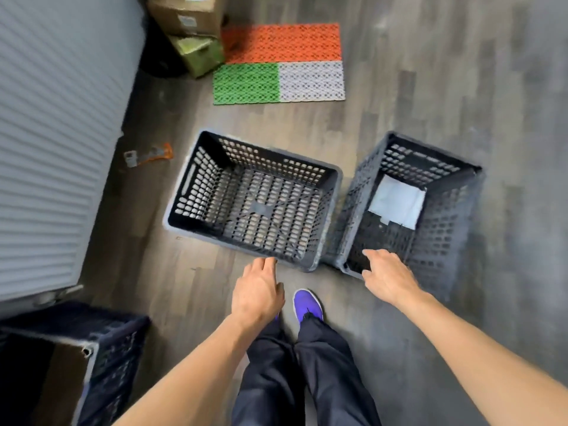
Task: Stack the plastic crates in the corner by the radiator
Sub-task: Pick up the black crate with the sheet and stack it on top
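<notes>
Two dark perforated plastic crates stand side by side on the wooden floor. The left crate [196,192] is wide and has nothing in it. The right crate [442,229] holds a white sheet of paper [398,200]. My left hand [256,292] hovers just before the left crate's near rim, fingers loosely apart, holding nothing. My right hand [388,276] reaches over the right crate's near corner with fingers spread, touching or almost touching the rim. A third dark crate [116,358] sits at the bottom left below the white radiator [55,142].
Cardboard boxes [187,16] are piled at the top left by the radiator. An orange, green and white floor mat [281,64] lies beyond the crates. A small orange-and-grey item [147,155] lies on the floor near the radiator. My legs and purple shoes [307,305] are below.
</notes>
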Demonstrator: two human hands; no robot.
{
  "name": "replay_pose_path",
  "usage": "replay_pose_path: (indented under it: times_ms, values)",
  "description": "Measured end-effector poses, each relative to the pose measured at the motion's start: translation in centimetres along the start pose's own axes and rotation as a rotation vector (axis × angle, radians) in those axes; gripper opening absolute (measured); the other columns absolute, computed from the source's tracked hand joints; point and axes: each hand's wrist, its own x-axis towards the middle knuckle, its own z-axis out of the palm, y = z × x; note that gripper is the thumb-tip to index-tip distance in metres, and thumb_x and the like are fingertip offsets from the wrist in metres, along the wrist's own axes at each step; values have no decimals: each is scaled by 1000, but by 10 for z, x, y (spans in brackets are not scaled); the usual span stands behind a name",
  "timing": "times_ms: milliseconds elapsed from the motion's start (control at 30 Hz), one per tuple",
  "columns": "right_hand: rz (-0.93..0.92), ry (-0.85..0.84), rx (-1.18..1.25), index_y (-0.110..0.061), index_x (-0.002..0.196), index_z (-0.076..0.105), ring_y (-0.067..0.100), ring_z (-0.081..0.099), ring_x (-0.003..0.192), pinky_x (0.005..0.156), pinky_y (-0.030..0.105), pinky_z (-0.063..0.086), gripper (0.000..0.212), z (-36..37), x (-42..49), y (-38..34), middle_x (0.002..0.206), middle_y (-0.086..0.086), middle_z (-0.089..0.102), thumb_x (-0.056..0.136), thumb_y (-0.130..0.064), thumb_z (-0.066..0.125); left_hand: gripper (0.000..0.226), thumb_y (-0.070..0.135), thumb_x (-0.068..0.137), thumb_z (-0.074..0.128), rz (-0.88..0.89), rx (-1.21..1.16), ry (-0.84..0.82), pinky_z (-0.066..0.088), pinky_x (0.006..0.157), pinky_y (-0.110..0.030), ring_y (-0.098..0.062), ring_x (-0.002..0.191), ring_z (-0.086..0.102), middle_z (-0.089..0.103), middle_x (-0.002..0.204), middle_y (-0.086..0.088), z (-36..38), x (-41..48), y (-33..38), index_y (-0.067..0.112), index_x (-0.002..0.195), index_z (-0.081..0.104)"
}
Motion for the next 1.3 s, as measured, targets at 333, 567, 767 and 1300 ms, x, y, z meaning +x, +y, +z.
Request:
replay_pose_path:
  times_ms: [333,567,767,1300]
  values:
    - [190,-49,174,-19,150,35,28,34,139,112,40,33,57,65,-37,64,150,6,40,95,-25,50,51,32,93,51,242,157,-158,43,96,-39,-25,124,43,48,133,-2,58,5,39,18,141,39]
    - [236,-9,304,-19,151,34,25,33,141,114,40,31,56,73,-20,111,153,4,37,97,-25,49,46,36,99,42,291,215,-201,42,99,-37,-27,121,46,49,131,-7,84,34,87,11,137,42]
    - [308,1,342,-17,149,35,26,34,140,112,41,35,54,73,23,186,151,6,40,98,-24,49,44,36,98,41,220,300,-185,40,98,-40,-31,119,49,52,126,-12,113,90,141,9,133,45]
    - [560,74,483,2,137,29,40,48,126,96,44,43,54,86,166,298,142,22,44,97,-24,53,40,20,92,51,-85,148,69,48,84,-47,-36,107,55,50,121,-19,204,220,200,1,126,39]
